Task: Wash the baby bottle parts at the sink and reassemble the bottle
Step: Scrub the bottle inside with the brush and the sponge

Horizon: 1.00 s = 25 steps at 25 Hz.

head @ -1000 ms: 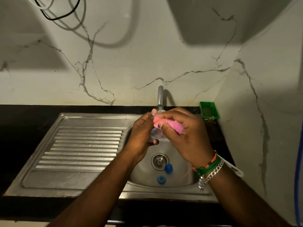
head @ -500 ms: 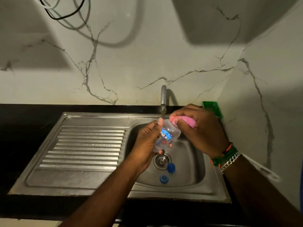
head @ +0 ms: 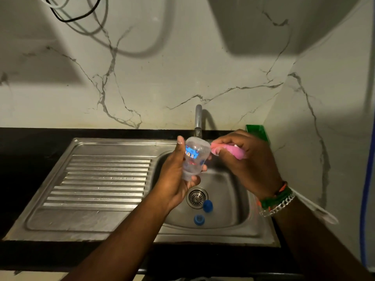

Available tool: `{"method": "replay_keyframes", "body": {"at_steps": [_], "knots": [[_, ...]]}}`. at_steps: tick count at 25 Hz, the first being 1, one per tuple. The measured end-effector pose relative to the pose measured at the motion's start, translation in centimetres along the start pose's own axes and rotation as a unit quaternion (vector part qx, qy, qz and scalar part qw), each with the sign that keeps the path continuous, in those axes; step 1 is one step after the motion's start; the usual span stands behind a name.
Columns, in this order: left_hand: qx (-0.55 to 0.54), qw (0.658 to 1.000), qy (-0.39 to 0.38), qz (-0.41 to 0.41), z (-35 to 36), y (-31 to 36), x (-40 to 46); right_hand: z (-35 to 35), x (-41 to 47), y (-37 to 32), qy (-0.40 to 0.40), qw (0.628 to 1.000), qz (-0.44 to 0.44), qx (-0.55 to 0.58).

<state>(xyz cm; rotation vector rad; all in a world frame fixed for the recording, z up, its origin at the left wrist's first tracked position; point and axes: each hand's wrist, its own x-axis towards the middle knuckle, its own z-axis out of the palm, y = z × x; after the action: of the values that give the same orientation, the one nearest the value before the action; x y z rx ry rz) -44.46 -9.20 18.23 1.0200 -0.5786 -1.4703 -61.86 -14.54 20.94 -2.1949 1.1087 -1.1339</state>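
Observation:
My left hand (head: pixel 174 177) grips a clear baby bottle body (head: pixel 194 159) with a blue cartoon print, held over the steel sink basin (head: pixel 229 199) just below the tap (head: pixel 198 122). The bottle's wide end points up and away. My right hand (head: pixel 247 161) holds a pink sponge (head: pixel 233 151) just right of the bottle, its tip near the bottle's upper edge. Two blue bottle parts (head: pixel 207 205) (head: pixel 199 219) lie on the basin floor beside the drain (head: pixel 197 197).
A ribbed steel drainboard (head: pixel 101 179) lies left of the basin. A green soap dish (head: pixel 256 131) sits at the back right corner, partly behind my right hand. Marble walls close the back and the right side. The counter (head: pixel 30 142) is black.
My hands have drawn apart. The sponge came off the bottle and moved right, so the bottle's printed side now shows. My left hand lifted the bottle slightly toward the tap.

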Motion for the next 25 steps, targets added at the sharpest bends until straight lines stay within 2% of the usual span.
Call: {"method": "replay_keyframes", "body": {"at_steps": [2,3,5,9,13,15,17,21,25], "knots": [[-0.052,0.998,0.004,-0.022,0.9,-0.3,0.1,1.9,-1.7,-0.6,0.054,0.998,0.012,-0.008],[-0.068,0.997,0.015,-0.029,1.3,-0.5,0.1,2.9,-2.7,-1.0,0.054,0.999,-0.010,0.004],[-0.050,0.997,0.037,-0.033,1.5,-1.1,0.1,3.5,-3.9,-0.7,0.030,0.998,-0.058,0.014],[0.007,0.998,0.042,-0.036,1.4,-2.0,0.0,2.9,-2.2,0.0,0.073,0.997,-0.006,0.001],[-0.067,0.996,0.044,-0.027,1.0,-0.7,1.4,3.7,-3.1,0.3,0.007,0.997,-0.067,0.035],[-0.074,0.996,0.048,-0.030,1.2,-1.0,1.5,3.7,-2.5,1.2,0.043,0.999,-0.011,0.027],[-0.131,0.990,0.031,-0.039,1.7,-1.4,1.5,4.0,-2.1,1.3,0.090,0.995,0.028,0.025],[-0.216,0.976,0.029,-0.022,1.4,-0.7,2.2,4.6,-3.0,1.0,0.040,0.996,-0.025,0.070],[-0.190,0.981,0.023,-0.035,1.9,-1.6,2.3,4.0,-2.0,1.6,0.105,0.993,0.016,0.049]]}}
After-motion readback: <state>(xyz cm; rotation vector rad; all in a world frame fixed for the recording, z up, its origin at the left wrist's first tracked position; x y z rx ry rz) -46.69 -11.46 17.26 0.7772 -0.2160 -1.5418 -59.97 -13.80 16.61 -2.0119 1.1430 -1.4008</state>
